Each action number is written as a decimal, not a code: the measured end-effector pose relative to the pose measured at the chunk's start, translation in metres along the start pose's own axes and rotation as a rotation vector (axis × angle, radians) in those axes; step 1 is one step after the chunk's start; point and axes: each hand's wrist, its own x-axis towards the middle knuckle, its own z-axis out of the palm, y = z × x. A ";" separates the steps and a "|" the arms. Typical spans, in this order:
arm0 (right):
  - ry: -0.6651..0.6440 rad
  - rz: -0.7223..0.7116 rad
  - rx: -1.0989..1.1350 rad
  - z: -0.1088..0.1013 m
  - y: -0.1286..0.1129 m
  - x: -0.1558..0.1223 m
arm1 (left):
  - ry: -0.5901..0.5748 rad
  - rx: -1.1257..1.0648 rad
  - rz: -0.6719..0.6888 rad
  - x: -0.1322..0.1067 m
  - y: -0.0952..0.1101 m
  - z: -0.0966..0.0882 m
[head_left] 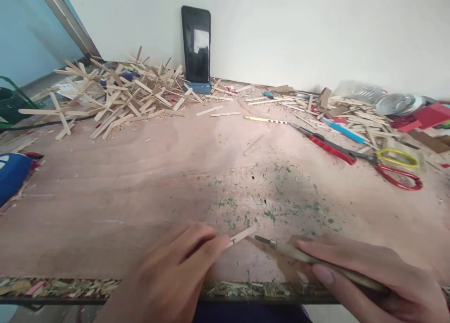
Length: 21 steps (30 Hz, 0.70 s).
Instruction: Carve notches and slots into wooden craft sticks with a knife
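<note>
Right hand's (369, 276) knife (298, 253) points left toward stick (242, 235).

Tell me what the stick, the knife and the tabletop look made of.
The stick under the left hand: pale bare wood, matte, like the craft sticks piled behind. The knife in the right hand: grey metal blade, dull shine; yellowish handle, plastic or wood, unclear. The tabletop: unfinished plywood, pinkish, visible grain.

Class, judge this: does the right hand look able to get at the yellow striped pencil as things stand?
Probably not at once: the right hand grips a slim craft knife, though only bare wooden tabletop lies before the yellow striped pencil.
</note>
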 end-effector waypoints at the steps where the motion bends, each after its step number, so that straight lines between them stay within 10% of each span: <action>1: -0.009 -0.018 0.030 0.001 -0.001 0.002 | 0.016 0.028 -0.010 -0.001 0.000 0.000; 21: -0.274 -0.236 0.012 0.002 -0.020 0.035 | 0.027 0.017 -0.002 0.003 0.004 -0.001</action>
